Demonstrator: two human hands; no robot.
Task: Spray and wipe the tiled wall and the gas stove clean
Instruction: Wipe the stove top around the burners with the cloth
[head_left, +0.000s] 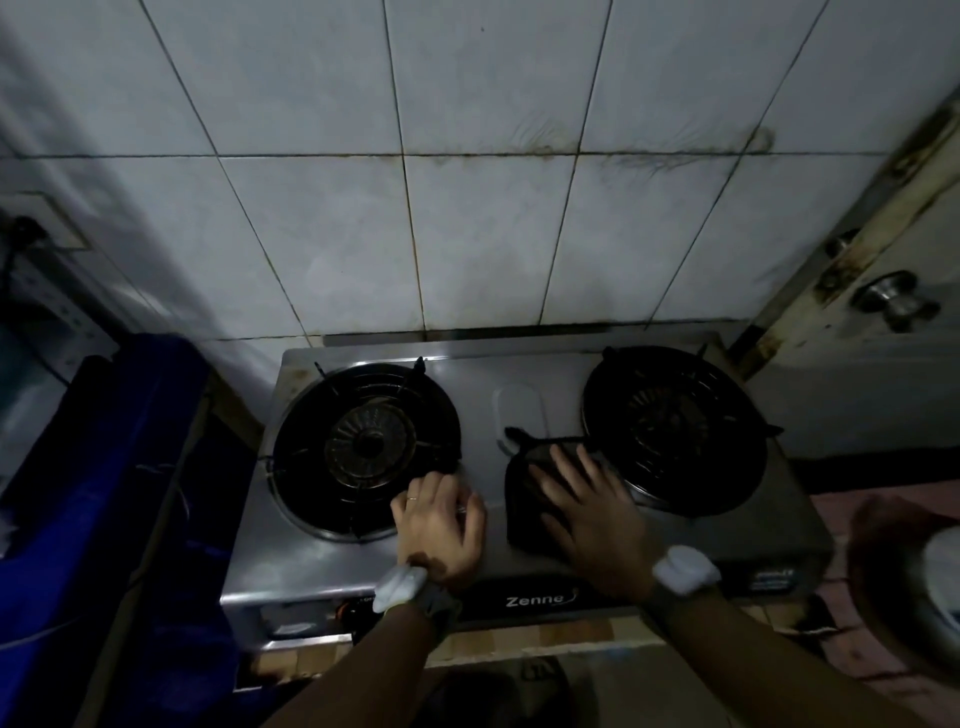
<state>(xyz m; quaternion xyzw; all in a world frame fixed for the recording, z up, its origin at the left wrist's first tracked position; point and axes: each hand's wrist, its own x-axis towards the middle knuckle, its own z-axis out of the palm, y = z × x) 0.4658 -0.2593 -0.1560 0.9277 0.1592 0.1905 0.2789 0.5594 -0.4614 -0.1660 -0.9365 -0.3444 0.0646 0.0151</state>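
- Stove (363, 561): a steel two-burner hob that stands against the foot of the wall (467, 234). Its long axis runs left to right along the wall, and its front panel, lettered "Zenne", faces the person.
- Left burner (366, 441) and right burner (670, 426) sit at either end of the stove top, each in a black ring with pan supports. A pale oval patch (519, 410) lies between them toward the back.
- Cloth (519, 499): dark, spread flat on the stove top between the burners, just beside the right one. Its far corner reaches the oval patch.
- Right hand (587, 514): lies flat on the cloth, fingers straight and spread, pointing toward the wall, and presses it against the steel.
- Left hand (441, 525): rests on the stove top at the near edge of the left burner, knuckles up and fingers curled under. A small glint shows at the fingertips, but I cannot tell whether it holds anything.
- Each wrist carries a pale band.
- The wall's white tiles show brown streaks along the grout line above the stove.
- Hard to make out: the light is dim, and the stove's front controls are mostly hidden behind the forearms.
- Left of the stove hangs blue fabric (104, 493). To its right are a metal knob (893, 299) and a round vessel (914, 587) cut off by the frame.
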